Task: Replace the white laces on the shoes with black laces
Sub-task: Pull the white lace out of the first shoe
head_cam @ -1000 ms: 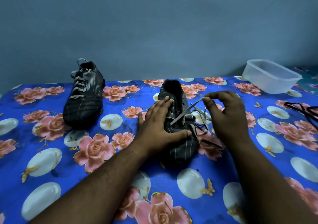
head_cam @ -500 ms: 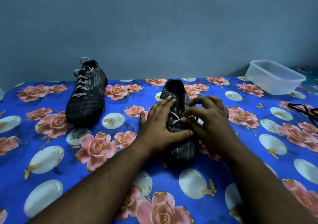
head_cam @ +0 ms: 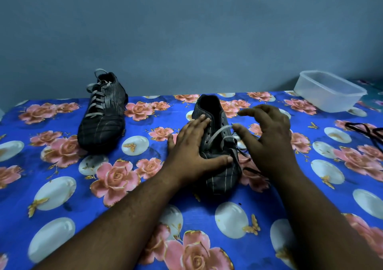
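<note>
Our left hand (head_cam: 191, 145) presses flat on the shoe (head_cam: 217, 145), which points toe-first toward us. Our right hand (head_cam: 269, 137), nearer the eyelets, pinches the white lace (head_cam: 217, 134) rising rightward.

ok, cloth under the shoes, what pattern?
Blue cloth with pink roses and white ovals, clearest in the head view.
</note>
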Demonstrator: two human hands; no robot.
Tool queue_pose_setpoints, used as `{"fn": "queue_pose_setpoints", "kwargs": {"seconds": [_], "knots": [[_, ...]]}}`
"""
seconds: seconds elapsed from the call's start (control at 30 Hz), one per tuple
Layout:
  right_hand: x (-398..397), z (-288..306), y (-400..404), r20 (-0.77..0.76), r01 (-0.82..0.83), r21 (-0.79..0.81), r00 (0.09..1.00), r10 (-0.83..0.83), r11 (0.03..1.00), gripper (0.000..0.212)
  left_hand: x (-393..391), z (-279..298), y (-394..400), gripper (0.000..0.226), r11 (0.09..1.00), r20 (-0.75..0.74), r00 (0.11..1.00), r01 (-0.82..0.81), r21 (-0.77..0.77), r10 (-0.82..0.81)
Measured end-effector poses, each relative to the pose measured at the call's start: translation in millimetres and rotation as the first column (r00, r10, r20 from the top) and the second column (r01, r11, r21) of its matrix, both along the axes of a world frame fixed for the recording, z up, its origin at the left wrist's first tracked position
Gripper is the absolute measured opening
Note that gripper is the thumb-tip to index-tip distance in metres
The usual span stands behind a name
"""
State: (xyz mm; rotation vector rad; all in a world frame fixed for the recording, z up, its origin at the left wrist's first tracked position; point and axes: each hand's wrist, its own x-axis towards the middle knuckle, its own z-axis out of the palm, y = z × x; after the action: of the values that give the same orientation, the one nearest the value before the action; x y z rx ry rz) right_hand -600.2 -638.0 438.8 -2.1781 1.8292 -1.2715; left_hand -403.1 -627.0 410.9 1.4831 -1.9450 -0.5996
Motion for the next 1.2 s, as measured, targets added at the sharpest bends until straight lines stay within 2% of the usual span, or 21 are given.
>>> {"fn": "queue_pose_setpoints", "kwargs": {"seconds": [0.07,0.17,0.23,0.37,0.47,0.6,0.67,0.77,0.9,1.0,1.07,1.13,1.2], "knots": [[6,0,6,-0.067,-0.085,0.035,0.994,0.087,0.996,0.042,-1,0,0,0.117,1.0,0.0,1.0,-0.002,-0.001,0.002],[12,-4,9,-0.157,-0.161,0.082,0.972,0.173,0.983,0.023,-1,1,1,0.117,1.0,-0.007,1.0,-0.006,-0.003,0.006],[12,-6,8,-0.152,-0.182,0.058,0.97,0.189,0.982,0.011,-1,1,0,0.117,1.0,-0.006,1.0,-0.006,-0.006,0.006],[4,-2,3,-0.047,-0.194,-0.017,0.98,0.194,0.981,0.007,0,1,0,0.117,1.0,-0.005,1.0,-0.002,-0.002,0.002],[-2,2,1,0.02,-0.208,0.013,0.978,0.207,0.978,0.012,0,0,-1,0.117,1.0,-0.008,1.0,0.002,-0.007,-0.002],[3,1,5,-0.02,-0.355,0.09,0.934,0.358,0.931,0.028,0,-1,-2,0.114,1.0,-0.007,1.0,-0.007,-0.019,0.006],[6,-1,5,-0.07,-0.359,0.088,0.928,0.365,0.929,0.022,0,-1,-1,0.114,1.0,-0.007,1.0,-0.012,-0.02,0.012],[4,-4,3,-0.098,-0.316,0.035,0.943,0.318,0.948,0.016,-1,-2,-1,0.114,1.0,-0.013,1.0,-0.014,-0.023,0.013],[0,1,0,-0.057,-0.272,-0.035,0.961,0.27,0.962,0.021,0,-2,-1,0.109,1.0,-0.023,1.0,0.006,-0.024,-0.006],[-7,5,-3,0.133,-0.168,-0.138,0.973,0.186,0.976,0.019,1,-2,-1,0.101,0.999,-0.039,0.999,0.018,-0.03,-0.019],[-15,7,-5,0.287,-0.022,-0.173,0.955,0.071,0.985,0.017,1,-2,-1,0.098,0.999,-0.045,0.999,0.02,-0.03,-0.022],[-24,6,-7,0.305,0.138,-0.088,0.947,-0.105,0.987,0.022,1,-2,-1,0.092,0.999,-0.047,0.999,0.024,-0.033,-0.026],[-29,3,-8,0.212,0.221,0.056,0.95,-0.228,0.974,0.044,1,-1,0,0.085,0.999,-0.049,0.998,0.028,-0.034,-0.03]]}}
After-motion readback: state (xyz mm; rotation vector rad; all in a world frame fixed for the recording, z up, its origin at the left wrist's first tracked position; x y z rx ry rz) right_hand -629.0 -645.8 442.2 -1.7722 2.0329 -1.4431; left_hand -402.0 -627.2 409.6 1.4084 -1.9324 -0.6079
